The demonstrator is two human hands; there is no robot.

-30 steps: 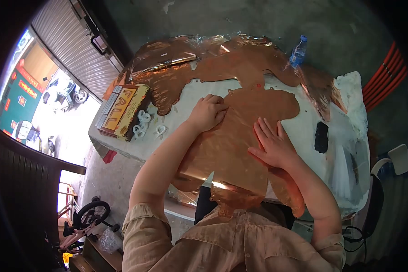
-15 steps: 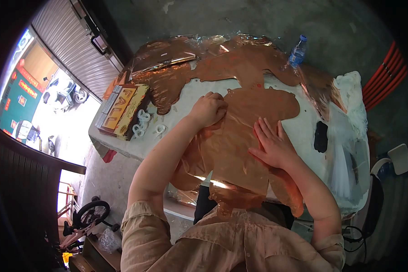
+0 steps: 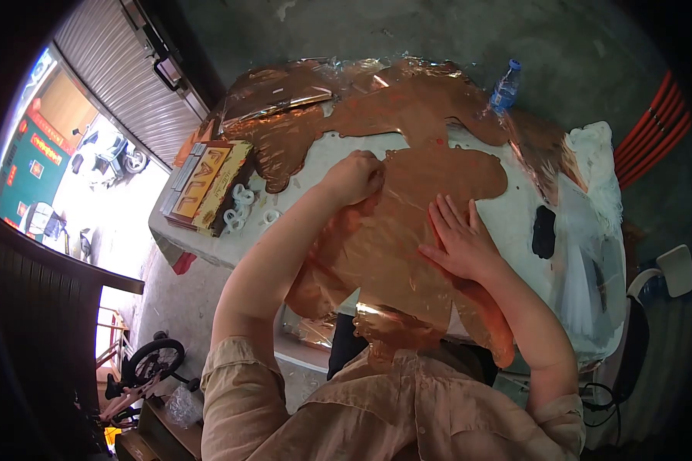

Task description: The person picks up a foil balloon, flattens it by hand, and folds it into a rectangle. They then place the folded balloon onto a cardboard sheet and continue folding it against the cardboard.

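Note:
A flat, copper-coloured foil balloon (image 3: 407, 253) lies over the near edge of the table, its lower end against my shirt. My left hand (image 3: 354, 178) has its fingers curled down at the balloon's upper left edge, seemingly pinching the foil; the fingertips are partly hidden. On the right half of the same foil rests my right hand (image 3: 461, 242), palm down with the fingers stretched out and the thumb apart. Farther back, more copper foil balloons (image 3: 384, 107) lie flat in a pile.
At the table's left stand boxes with gold lettering (image 3: 207, 184) beside several white rolls (image 3: 240, 207). A water bottle (image 3: 506, 88) stands at the back right. A black object (image 3: 544, 232) and clear plastic bags (image 3: 588, 284) lie on the right. A chair (image 3: 642, 330) is beyond the right edge.
The foil near my left forearm has spread and smoothed out; the fold seen there before is gone. My left hand has shifted very slightly, while my right hand stays nearly still.

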